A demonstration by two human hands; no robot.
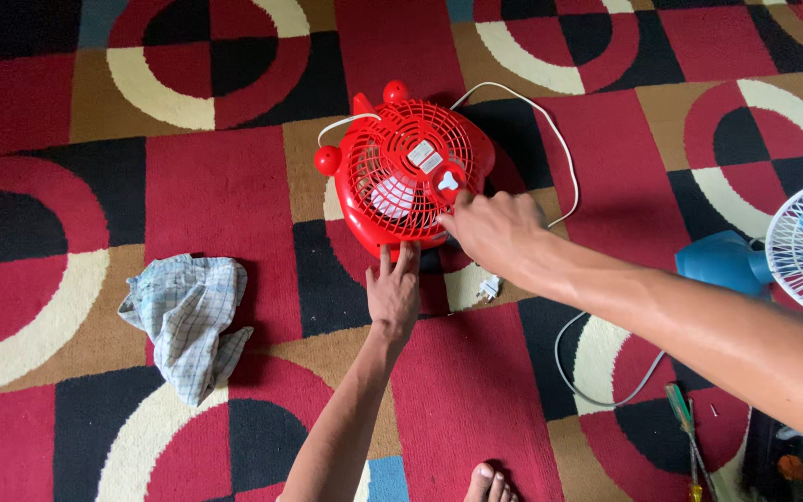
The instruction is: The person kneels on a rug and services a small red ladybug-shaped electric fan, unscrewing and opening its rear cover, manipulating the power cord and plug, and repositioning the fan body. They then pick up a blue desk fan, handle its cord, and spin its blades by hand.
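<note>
Head view: red fan [401, 177] under right hand [494, 228] fingertips, left hand [394, 293] at rim.

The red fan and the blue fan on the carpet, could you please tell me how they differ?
The red fan lies in full view mid-carpet; the blue fan is cut off by the right edge. The red fan has a red grille and body, the blue fan a white grille on a blue body. The left hand and right hand touch the red fan; the blue fan lies untouched. Both rest on the patterned carpet.
</note>
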